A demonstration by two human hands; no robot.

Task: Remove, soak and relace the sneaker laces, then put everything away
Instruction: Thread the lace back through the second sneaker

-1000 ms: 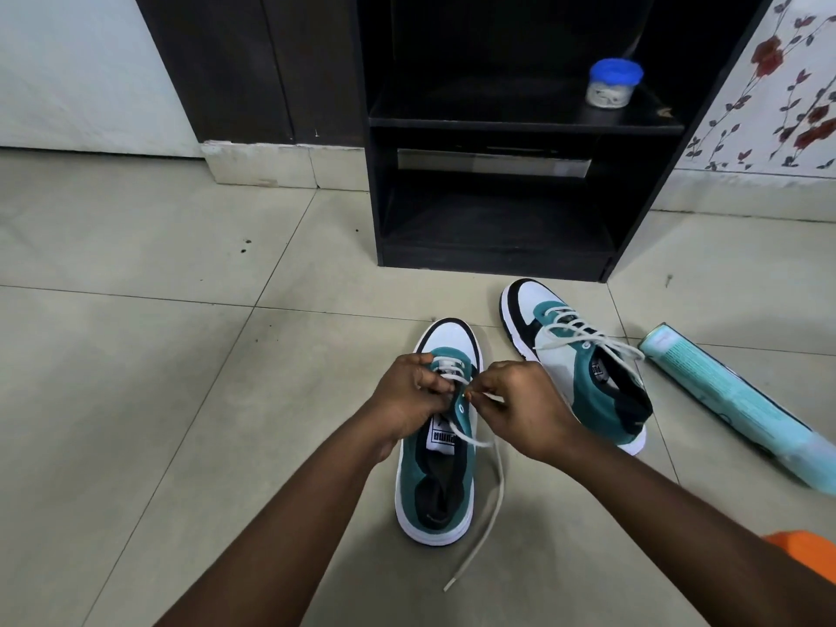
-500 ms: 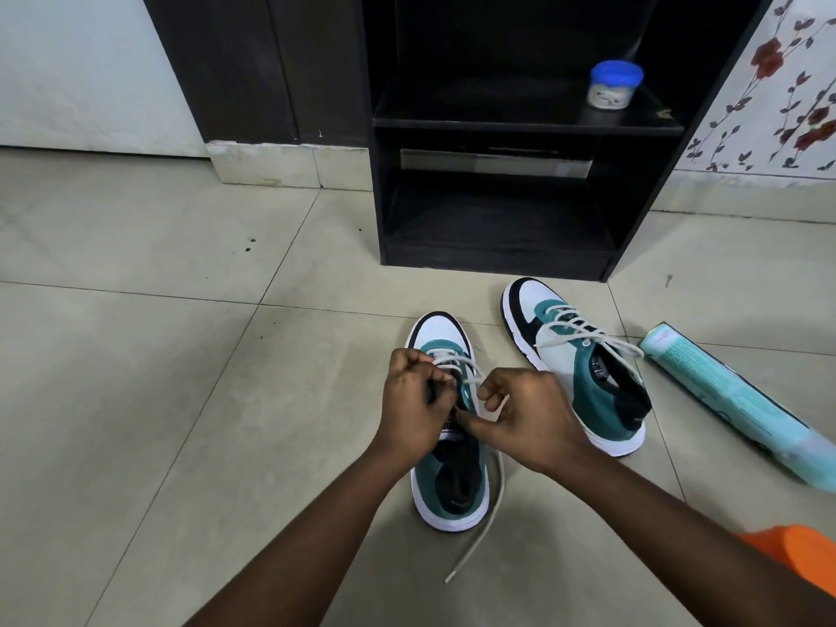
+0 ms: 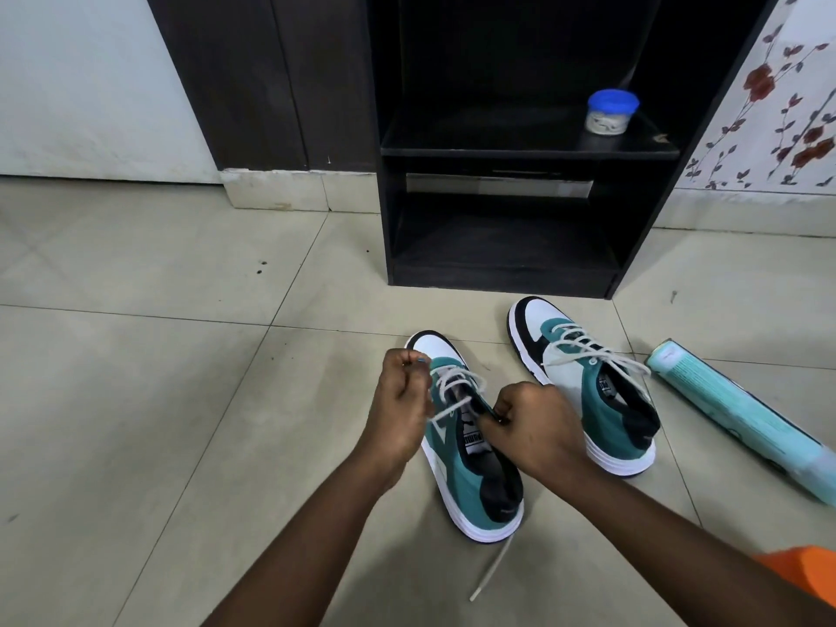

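Two teal, white and black sneakers stand on the tiled floor. The near sneaker (image 3: 470, 472) has a white lace (image 3: 454, 386) threaded through its lower eyelets only. My left hand (image 3: 402, 400) pinches one strand of that lace at the sneaker's left side, the strand running taut to the eyelets. My right hand (image 3: 534, 427) grips the sneaker's right collar edge by the tongue. A loose lace end (image 3: 491, 576) trails on the floor behind the heel. The far sneaker (image 3: 588, 386) to the right is fully laced.
A black open shelf unit (image 3: 506, 264) stands right behind the shoes, with a blue-lidded jar (image 3: 610, 111) on its upper shelf. A pale teal long box (image 3: 742, 418) lies on the floor at the right. Something orange (image 3: 805, 567) shows at the lower right edge.
The near sneaker has turned, its toe now pointing up-left. My left hand drew its lace strand out to the left, and my right hand shifted from the lace to the collar.
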